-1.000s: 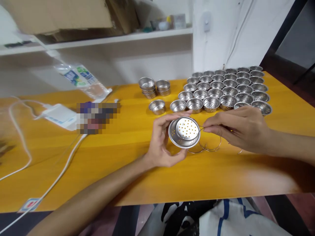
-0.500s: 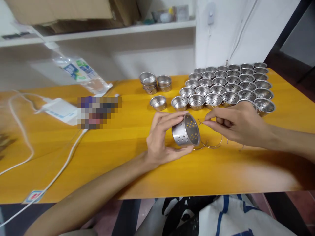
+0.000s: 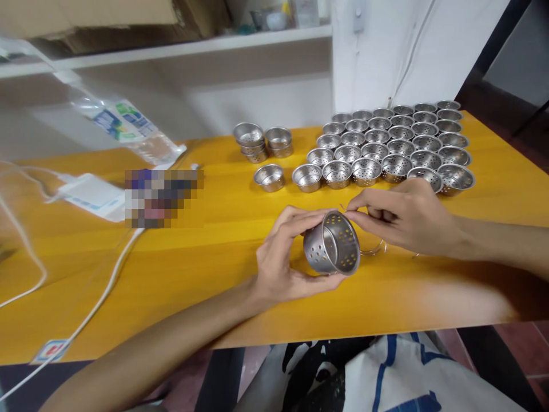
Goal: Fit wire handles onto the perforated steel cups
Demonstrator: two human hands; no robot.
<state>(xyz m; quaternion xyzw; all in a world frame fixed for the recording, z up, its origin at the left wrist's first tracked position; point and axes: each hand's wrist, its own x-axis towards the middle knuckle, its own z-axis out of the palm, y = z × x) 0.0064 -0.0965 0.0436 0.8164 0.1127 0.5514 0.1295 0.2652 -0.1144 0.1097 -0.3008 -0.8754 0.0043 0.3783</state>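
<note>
- Left hand [image 3: 277, 257]: clamped round tilted cup [image 3: 332, 243].
- Right hand [image 3: 401, 214]: pinched on wire [image 3: 342, 207] beside cup.
- Held cup seems midway; rowed cups [image 3: 374, 151] beyond grip: done or not, unclear.

Perforated metal cup [image 3: 329, 245], tilted, mouth rightward; wire [image 3: 342, 207] near rim.

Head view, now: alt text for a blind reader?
The left hand holds a tilted, perforated metal cup; the right hand pinches a thin wire near its rim. Behind, rows of similar cups stand on a yellow table.
</note>
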